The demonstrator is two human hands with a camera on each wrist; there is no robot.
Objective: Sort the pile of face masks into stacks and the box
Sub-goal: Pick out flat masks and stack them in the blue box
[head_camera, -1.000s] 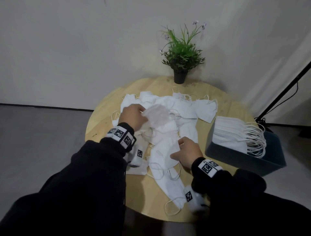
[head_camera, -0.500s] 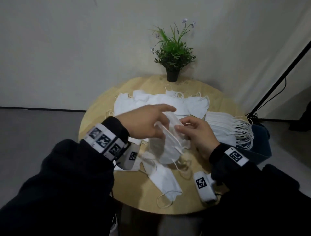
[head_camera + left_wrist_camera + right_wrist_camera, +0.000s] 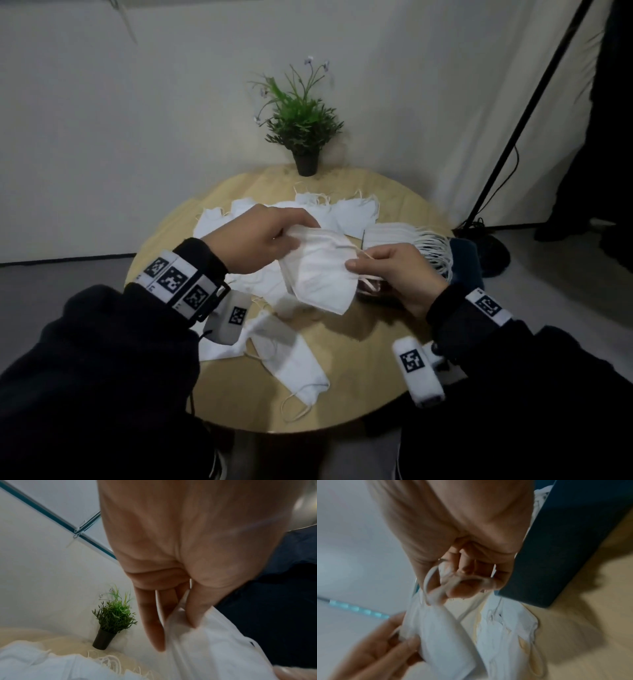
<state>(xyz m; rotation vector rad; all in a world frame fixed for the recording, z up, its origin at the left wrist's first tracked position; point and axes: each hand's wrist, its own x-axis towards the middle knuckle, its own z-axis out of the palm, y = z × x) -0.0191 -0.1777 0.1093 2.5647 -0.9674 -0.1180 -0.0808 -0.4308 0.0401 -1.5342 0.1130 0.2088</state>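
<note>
Both hands hold one white folded face mask (image 3: 318, 274) up above the round wooden table (image 3: 359, 370). My left hand (image 3: 270, 236) pinches its upper left edge; in the left wrist view the fingers (image 3: 154, 622) close on the white fabric (image 3: 214, 649). My right hand (image 3: 394, 270) pinches the mask's right side by the ear loop (image 3: 433, 588). More loose masks (image 3: 291, 363) lie below and at the back (image 3: 352, 216). A dark blue box (image 3: 466, 260) at the right holds a row of white masks (image 3: 411, 240).
A small potted plant (image 3: 305, 137) stands at the table's far edge by the wall. A black stand pole (image 3: 513, 137) with a cable rises at the right, its base on the floor. Wrist cameras hang under both black sleeves.
The left hand lifted a mask off the pile and the right hand came up from the table to take its other side. The mask is now spread between both hands, higher up.
</note>
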